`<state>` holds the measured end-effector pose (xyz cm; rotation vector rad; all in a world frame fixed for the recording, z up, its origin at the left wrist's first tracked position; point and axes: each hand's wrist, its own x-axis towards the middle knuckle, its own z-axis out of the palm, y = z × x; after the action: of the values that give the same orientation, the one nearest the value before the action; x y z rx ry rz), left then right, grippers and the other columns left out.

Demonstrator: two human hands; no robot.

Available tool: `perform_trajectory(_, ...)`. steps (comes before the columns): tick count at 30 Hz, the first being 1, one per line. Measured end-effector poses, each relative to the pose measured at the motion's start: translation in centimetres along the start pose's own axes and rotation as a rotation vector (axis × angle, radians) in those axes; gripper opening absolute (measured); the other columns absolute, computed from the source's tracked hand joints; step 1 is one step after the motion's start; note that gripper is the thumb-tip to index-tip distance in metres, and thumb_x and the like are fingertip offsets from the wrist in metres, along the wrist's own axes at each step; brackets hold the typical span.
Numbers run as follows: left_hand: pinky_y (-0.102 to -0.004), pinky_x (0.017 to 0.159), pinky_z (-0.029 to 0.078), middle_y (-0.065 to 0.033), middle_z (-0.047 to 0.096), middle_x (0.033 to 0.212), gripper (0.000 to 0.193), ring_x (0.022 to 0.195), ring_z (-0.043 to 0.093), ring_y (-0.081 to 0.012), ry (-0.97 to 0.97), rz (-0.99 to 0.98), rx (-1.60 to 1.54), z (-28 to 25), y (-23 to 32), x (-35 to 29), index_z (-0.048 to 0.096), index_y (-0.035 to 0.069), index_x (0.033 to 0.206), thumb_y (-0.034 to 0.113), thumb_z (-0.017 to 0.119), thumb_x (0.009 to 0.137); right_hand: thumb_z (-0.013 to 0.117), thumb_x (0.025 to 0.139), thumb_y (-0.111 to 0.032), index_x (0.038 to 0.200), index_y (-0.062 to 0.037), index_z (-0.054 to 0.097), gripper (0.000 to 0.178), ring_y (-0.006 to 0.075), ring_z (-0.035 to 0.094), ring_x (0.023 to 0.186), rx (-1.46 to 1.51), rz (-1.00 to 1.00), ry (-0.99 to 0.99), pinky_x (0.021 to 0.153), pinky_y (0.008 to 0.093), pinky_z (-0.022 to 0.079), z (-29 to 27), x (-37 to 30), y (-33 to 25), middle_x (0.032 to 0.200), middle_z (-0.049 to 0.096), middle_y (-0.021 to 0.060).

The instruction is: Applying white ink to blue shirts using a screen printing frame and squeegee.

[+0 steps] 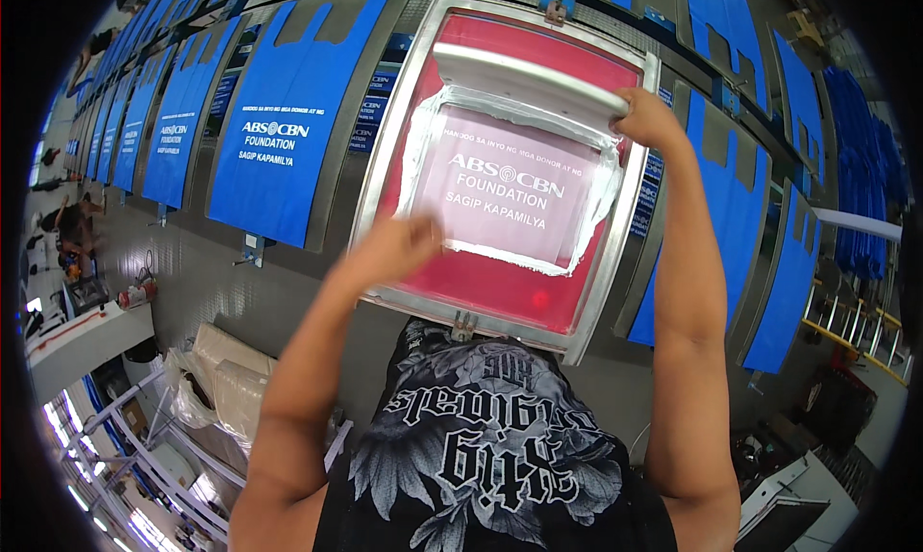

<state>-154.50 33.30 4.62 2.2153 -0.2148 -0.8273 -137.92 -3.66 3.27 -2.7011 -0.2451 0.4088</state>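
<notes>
A silk-screen frame (586,333) with a silver metal border and red mesh lies in front of me. White lettering shows in the pale stencil window (481,227) at its middle, ringed by thick white ink (601,211). Along the far side of that window rests a long pale squeegee (529,76), slightly slanted. My right hand (646,119) is closed around its right end. Over the near left part of the screen hovers my left hand (409,244), blurred by motion and apart from the squeegee; its fingers do not show plainly.
Blue bags (279,129) with white print lie flat on grey boards in a row to the left. More blue bags (716,206) lie on boards to the right. A hinge clamp (555,6) sits at the frame's far edge. Plastic-wrapped cartons (231,374) stand below left.
</notes>
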Motion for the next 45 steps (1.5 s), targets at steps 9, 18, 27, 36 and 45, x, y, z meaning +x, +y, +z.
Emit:
perform_trajectory(9,-0.0283,0.068,0.046,-0.0054,0.063,0.074,0.049,0.07,0.055,-0.0122,-0.338,-0.131,-0.614,17.5,-12.1,-7.7,0.066,-0.001,0.085,0.046,0.054,0.093,0.064,0.065,-0.014,0.111,-0.0053,0.065,0.047,0.0344,0.061,0.101,-0.167,-0.085,-0.005,0.09,0.0382,0.048,3.8,0.8,-5.5,0.106,0.065,0.0186)
perform_trajectory(18,-0.0254,0.054,0.039,0.002,0.051,0.06,0.047,0.056,0.047,-0.0088,-0.433,0.007,-0.527,15.8,-9.3,-9.7,0.061,0.005,0.072,0.043,0.049,0.096,0.057,0.064,-0.006,0.116,-0.0096,0.063,0.053,0.0337,0.06,0.104,-0.188,-0.025,0.04,0.09,0.0389,0.047,6.6,-4.6,-10.2,0.107,0.065,0.0173)
perform_trajectory(27,-0.0245,0.048,0.035,0.0023,0.05,0.056,0.053,0.05,0.042,-0.0084,-0.365,-0.038,-0.523,16.3,-10.3,-8.7,0.06,0.006,0.066,0.05,0.05,0.094,0.056,0.065,0.003,0.101,-0.0071,0.062,0.038,0.0295,0.058,0.088,-0.106,-0.143,0.151,0.075,0.0405,0.045,16.3,-24.1,-18.1,0.087,0.063,0.0099)
perform_trajectory(36,-0.0279,0.053,0.041,-0.0031,0.054,0.056,0.056,0.055,0.051,-0.0121,-0.286,-0.33,-0.253,19.4,-10.9,-6.9,0.062,0.004,0.066,0.054,0.051,0.091,0.072,0.071,-0.022,0.103,-0.0099,0.064,0.035,0.0269,0.058,0.096,-0.149,-0.01,0.172,0.096,0.0467,0.034,12.3,-24.2,-8.9,0.095,0.065,0.0074)
perform_trajectory(45,-0.0386,0.068,0.047,-0.0186,0.065,0.082,0.033,0.074,0.062,-0.0297,0.758,-0.132,0.105,7.4,-6.3,-3.4,0.063,-0.003,0.095,0.028,0.052,0.093,0.08,0.062,-0.042,0.101,-0.009,0.071,0.052,0.0216,0.065,0.09,0.811,0.161,0.237,0.087,0.0334,0.046,15.3,-19.8,3.0,0.09,0.07,0.009)
